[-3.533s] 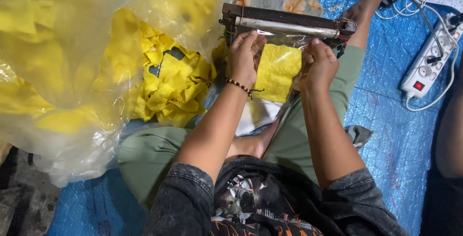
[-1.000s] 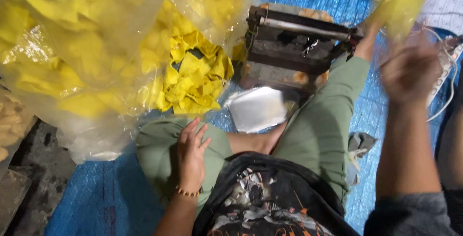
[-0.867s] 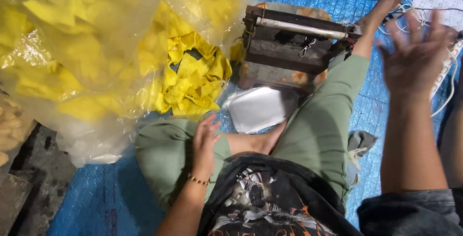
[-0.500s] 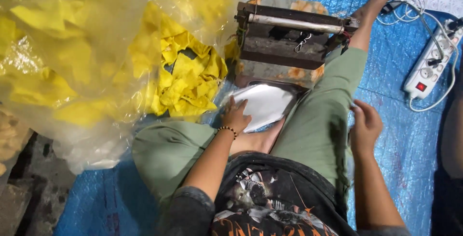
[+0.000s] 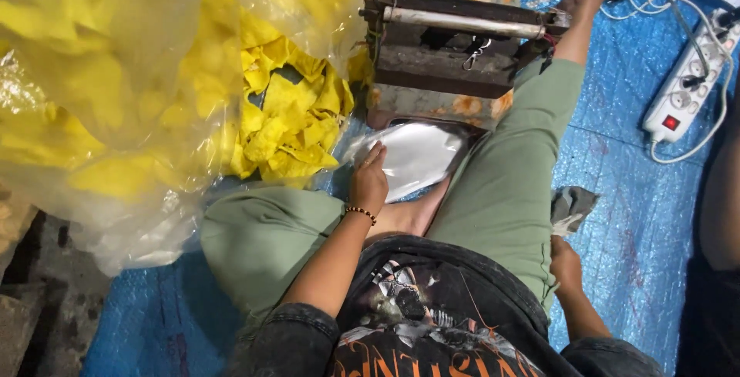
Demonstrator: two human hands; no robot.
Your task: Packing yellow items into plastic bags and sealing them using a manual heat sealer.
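At the far left a big clear plastic bag (image 5: 116,107) bulges with yellow pieces, and loose yellow pieces (image 5: 289,126) spill from its mouth onto the blue tarp (image 5: 617,215) on the floor. Just right of that pile, the person's left hand (image 5: 370,180) reaches forward with its fingers pinched on the near edge of a stack of clear plastic pouches (image 5: 420,157), which lies on the tarp between the folded legs, just in front of a worn metal sealing machine (image 5: 451,53). The machine sits on a flowered base, its bar lying across the top. Further right, the right hand (image 5: 565,263) rests low beside the green trouser leg, touching the tarp; I cannot tell whether it is open or closed. A white power strip (image 5: 682,95) with a red switch lies at the far right.
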